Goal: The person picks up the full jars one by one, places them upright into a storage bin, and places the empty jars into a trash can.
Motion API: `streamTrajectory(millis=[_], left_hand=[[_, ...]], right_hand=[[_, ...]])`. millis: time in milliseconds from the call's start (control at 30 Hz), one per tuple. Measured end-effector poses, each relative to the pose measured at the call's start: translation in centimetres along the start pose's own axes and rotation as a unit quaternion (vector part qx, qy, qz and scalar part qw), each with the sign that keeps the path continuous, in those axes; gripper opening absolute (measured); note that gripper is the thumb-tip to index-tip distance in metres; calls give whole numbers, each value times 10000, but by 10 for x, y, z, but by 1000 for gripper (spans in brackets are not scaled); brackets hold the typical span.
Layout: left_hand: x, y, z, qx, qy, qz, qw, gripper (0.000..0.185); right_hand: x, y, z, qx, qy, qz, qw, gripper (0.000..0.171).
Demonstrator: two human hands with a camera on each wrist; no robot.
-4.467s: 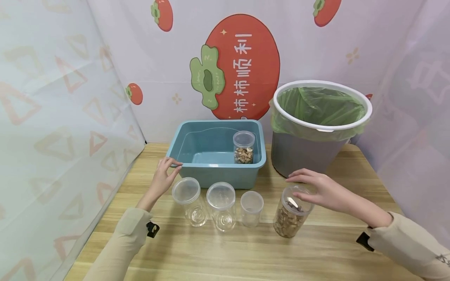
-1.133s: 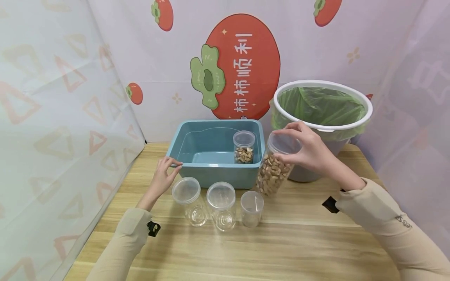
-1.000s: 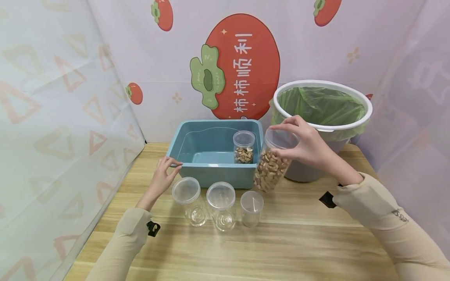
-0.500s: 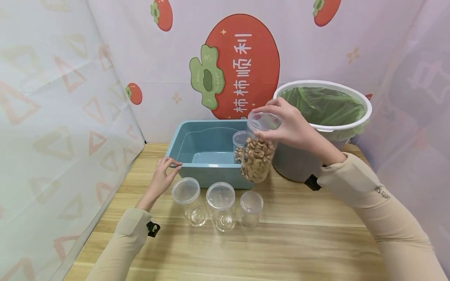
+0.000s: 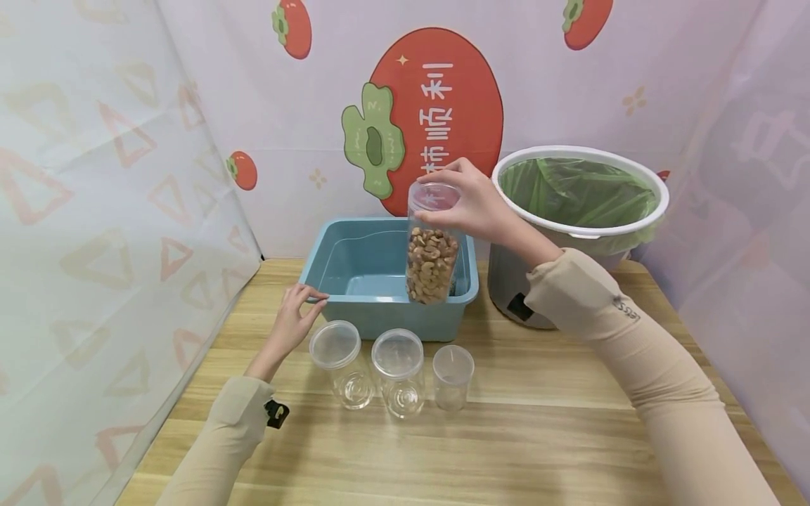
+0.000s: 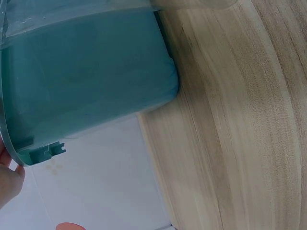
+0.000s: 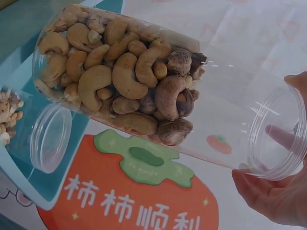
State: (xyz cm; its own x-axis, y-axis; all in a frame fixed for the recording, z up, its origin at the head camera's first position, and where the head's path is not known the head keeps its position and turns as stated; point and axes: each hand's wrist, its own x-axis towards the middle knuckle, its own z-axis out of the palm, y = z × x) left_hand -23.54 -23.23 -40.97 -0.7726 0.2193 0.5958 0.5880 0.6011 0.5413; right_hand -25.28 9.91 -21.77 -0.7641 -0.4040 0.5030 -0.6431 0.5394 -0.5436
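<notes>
Lead: State of the right grip (image 5: 474, 204)?

Second: Pinching the jar of nuts (image 5: 432, 267) at its top, thumb and fingers on opposite sides of the lid (image 5: 438, 198). The jar hangs close to upright.

Lead: Jar's location?

Second: At the right half of the blue tub (image 5: 380, 320), overlapping its front wall in the head view. Whether the base is past the rim, I cannot tell.

Lead: And the left grip (image 5: 294, 316)?

Second: Pinching the rim at the near left corner. In my judgement sound practice, since it should steady the tub against a knock.

Lead: Recommendations?

Second: I judge the step to be a carry into the tub. Raise the base clear of the front wall before advancing. The load hangs below the lid, so keep pressure firm; a loose lid could let go. Set down gently, left of the small jar (image 7: 50, 138) standing inside.

Lead: Other hazards?

Second: Three clear jars (image 5: 399, 376) on the tabletop (image 5: 380, 464) before the tub. Keep the sleeve above them.
</notes>
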Motion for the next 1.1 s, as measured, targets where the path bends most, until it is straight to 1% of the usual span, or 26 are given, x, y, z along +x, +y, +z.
streamTrajectory(millis=[133,333,600,833,1100], left_hand=[[0,1,1,-30,18,25,10000,9],[0,1,1,-6,10,-31,10000,9],[0,2,1,-33,41,7,10000,9],[0,1,1,-21,58,4,10000,8],[0,0,3,22,61,10,10000,10]], right_hand=[[11,3,10,-97,11,108,9999,49],[25,8,23,-190,-162,330,9991,51],[36,16,43,-382,-281,425,9980,51],[41,28,62,-158,-531,707,9960,52],[37,36,80,43,-897,848,9923,54]])
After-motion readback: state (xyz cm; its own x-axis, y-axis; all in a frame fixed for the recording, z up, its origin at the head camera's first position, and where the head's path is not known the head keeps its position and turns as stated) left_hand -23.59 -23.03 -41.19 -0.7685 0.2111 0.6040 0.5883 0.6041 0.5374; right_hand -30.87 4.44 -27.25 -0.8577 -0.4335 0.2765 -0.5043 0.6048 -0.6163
